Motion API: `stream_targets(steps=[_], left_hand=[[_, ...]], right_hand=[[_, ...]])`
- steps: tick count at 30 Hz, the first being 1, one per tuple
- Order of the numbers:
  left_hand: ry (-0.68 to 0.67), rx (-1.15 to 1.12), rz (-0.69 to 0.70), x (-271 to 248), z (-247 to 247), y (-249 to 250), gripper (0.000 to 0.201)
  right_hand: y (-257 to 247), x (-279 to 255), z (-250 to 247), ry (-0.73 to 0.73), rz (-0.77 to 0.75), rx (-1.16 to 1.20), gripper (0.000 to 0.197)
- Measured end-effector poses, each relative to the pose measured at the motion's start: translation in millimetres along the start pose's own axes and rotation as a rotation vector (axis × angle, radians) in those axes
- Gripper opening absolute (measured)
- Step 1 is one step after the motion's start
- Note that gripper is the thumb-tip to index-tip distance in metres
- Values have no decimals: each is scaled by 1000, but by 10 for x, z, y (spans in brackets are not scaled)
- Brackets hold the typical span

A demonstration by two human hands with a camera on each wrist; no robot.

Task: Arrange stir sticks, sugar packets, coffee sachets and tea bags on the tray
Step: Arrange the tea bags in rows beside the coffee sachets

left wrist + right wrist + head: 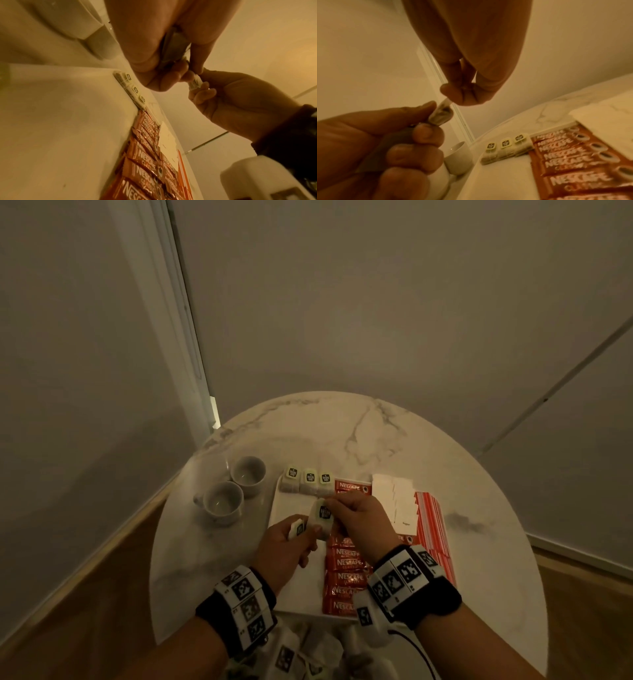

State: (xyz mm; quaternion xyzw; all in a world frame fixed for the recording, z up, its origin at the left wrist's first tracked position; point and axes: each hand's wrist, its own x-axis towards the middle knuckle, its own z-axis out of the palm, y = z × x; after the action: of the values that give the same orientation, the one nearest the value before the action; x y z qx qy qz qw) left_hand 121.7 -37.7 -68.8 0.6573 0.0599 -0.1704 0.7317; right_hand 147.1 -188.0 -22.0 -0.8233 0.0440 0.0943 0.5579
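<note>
Above the bare left part of the white tray (286,506) my two hands meet. My left hand (303,534) grips a small bunch of tea bags (171,46). My right hand (337,508) pinches the top of one tea bag (322,515) that sticks out of that bunch, also seen in the right wrist view as tea bag (440,115). Three tea bags (308,482) lie in a row at the tray's far left corner. To their right run a column of red coffee sachets (346,570), white sugar packets (397,498) and red-striped stir sticks (433,525).
Two white cups (248,474) (222,503) stand on the round marble table (342,433) left of the tray. More loose tea bags (298,652) lie at the table's near edge under my wrists. A wall and a door frame stand close behind.
</note>
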Motion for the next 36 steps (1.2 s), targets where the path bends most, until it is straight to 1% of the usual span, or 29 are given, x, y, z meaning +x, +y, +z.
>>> stream_targets(steps=[2,5,9,11,14,17,20,22,24,26,27,29,30,32,36], left_hand=[[22,14,-2,42,-17,3,15],[52,37,-1,111,-48,0,19],[69,54,-1,190,-70,-14,25],[71,64,-25,224,-79,-35,28],[69,82,-78,256,-109,-81,28],[83,107,-148,295,-159,-144,26],[90,115,-264,347,-220,-212,26],[82,117,-340,365,-256,-245,24],[106,100,-387,361,-279,-275,22],[154,59,-391,347,-279,-298,22],[172,52,-380,339,-271,-304,25],[187,68,-356,325,-247,-314,40],[186,80,-340,325,-237,-321,42],[166,126,-314,323,-225,-338,37],[113,194,-288,345,-208,-330,30]], right_hand=[[-18,42,34,14,5,30,18],[-50,93,73,-10,0,76,15],[-39,163,133,-27,-14,79,18],[-9,198,161,-28,-3,54,18],[44,295,141,-67,39,6,11],[110,482,103,-168,51,-159,8],[169,694,154,-268,96,-303,7],[208,835,235,-299,144,-337,7],[246,969,332,-323,180,-358,7],[270,1087,430,-340,195,-401,7],[277,1142,472,-340,199,-424,9],[289,1244,539,-311,207,-454,12],[286,1288,563,-285,203,-464,12],[277,1368,597,-235,175,-507,9],[250,1475,623,-171,141,-537,13]])
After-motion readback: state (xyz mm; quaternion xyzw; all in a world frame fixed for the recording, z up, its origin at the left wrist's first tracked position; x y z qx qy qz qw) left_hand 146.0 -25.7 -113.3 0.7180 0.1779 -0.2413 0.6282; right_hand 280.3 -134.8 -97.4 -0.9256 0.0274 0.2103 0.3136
